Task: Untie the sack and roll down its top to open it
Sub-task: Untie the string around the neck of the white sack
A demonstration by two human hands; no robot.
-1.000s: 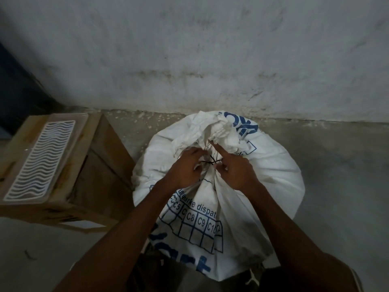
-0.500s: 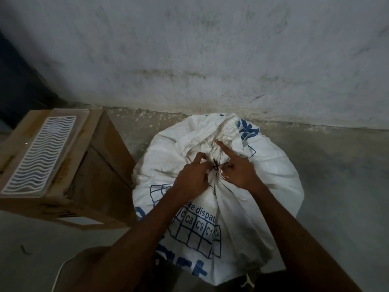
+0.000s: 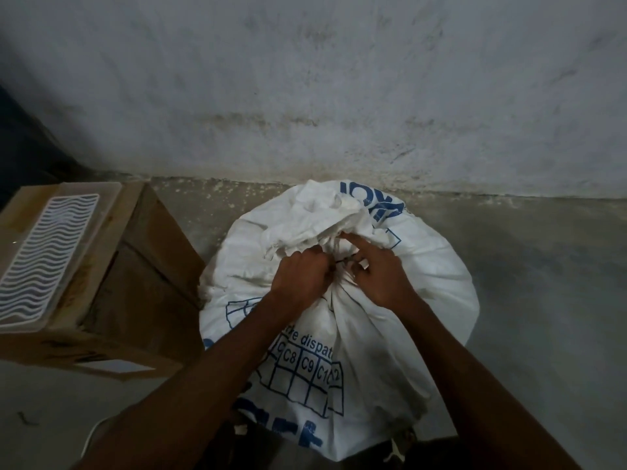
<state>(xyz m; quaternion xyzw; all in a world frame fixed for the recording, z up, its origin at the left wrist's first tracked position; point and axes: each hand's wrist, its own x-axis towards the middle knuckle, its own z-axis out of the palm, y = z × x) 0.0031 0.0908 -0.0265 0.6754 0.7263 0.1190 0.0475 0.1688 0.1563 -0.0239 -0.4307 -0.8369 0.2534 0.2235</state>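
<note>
The white sack [image 3: 339, 300], printed in blue, stands on the concrete floor [image 3: 543, 300] at the foot of the stained wall [image 3: 339, 96]; its neck is gathered into a tight bunch at the top, still tied. Both hands meet at that bunch. The left hand [image 3: 300, 278] sits on the left of the sack's neck with its fingers curled inward, gripping the gathered cloth at the knot. The right hand [image 3: 381, 278] lies against the right of the neck: its forefinger is stretched out straight, pointing across the crumpled top of the sack, while the other fingers are bent in and appear to pinch at the tie. The dark tie [image 3: 342, 262] itself shows only as a thin trace between the two hands. To the left of the sack stands a brown cardboard box [image 3: 112, 300], with a white wavy-patterned grille [image 3: 44, 256] lying on its top.
</note>
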